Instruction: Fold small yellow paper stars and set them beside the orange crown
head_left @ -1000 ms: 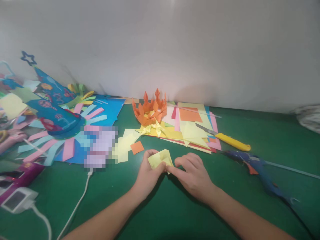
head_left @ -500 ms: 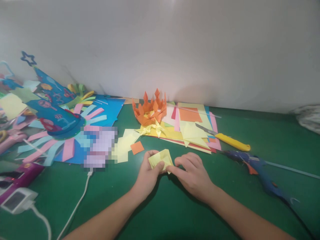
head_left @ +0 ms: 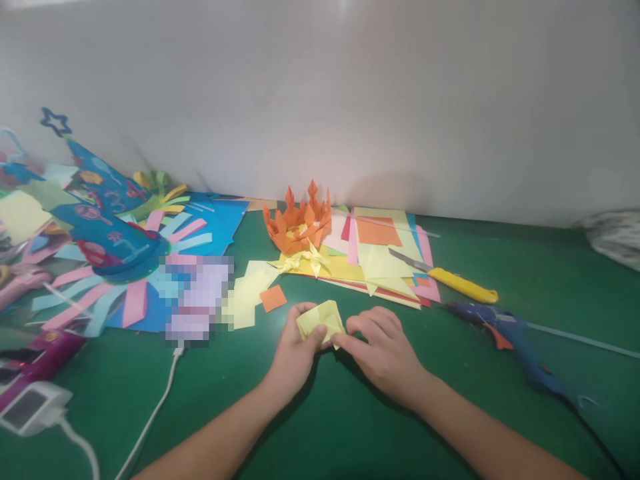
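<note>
A small piece of folded yellow paper (head_left: 325,315) is held above the green table, near the middle of the head view. My left hand (head_left: 296,347) is closed on it, thumb across the front and fingers behind. At its lower right corner, my right hand (head_left: 383,347) pinches the edge with curled fingers. Past my hands lies a small orange paper square (head_left: 273,299). Behind that, yellow folded paper pieces (head_left: 306,261) rest in front of an orange folded-paper crown (head_left: 299,230).
At right lie a yellow craft knife (head_left: 463,285) with its blade out and a blue glue gun (head_left: 515,333). Paper sheets (head_left: 385,260) are stacked behind. A blue decorated cone hat (head_left: 107,220) stands left, near a white cable (head_left: 163,403) and a white plug (head_left: 35,408).
The view has shifted slightly. Both hands keep nearly the same hold on the folded yellow paper.
</note>
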`<action>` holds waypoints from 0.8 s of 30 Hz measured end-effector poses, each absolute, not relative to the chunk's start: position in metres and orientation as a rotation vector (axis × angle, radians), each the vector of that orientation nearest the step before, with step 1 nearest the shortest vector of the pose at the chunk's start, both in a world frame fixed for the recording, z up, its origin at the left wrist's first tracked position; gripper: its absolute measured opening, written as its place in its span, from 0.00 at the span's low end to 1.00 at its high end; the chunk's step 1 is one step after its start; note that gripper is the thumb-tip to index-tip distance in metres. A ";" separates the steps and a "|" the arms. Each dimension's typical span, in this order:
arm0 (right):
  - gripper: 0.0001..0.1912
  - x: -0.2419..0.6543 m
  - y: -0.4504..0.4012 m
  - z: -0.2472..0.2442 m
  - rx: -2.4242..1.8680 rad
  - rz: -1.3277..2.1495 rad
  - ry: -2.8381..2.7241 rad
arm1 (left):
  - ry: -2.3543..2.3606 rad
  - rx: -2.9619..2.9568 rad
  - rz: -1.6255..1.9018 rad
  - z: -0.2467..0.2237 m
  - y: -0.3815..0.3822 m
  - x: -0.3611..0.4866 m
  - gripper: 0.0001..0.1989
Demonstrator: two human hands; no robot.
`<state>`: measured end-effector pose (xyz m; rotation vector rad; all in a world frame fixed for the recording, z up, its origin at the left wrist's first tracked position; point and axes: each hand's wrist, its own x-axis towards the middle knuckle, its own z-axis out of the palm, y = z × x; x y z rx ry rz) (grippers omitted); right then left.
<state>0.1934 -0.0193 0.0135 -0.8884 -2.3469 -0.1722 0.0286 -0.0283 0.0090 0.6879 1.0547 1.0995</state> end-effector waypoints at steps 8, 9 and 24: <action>0.13 0.193 -0.019 0.013 -0.891 -0.152 -2.347 | 1.065 0.675 1.090 0.012 -0.028 0.029 0.22; 0.13 0.193 -0.020 0.013 -0.891 -0.146 -2.346 | 1.063 0.678 1.087 0.012 -0.028 0.029 0.22; 0.12 0.191 -0.019 0.015 -0.908 -0.112 -2.341 | 1.081 0.710 1.043 0.015 -0.028 0.027 0.20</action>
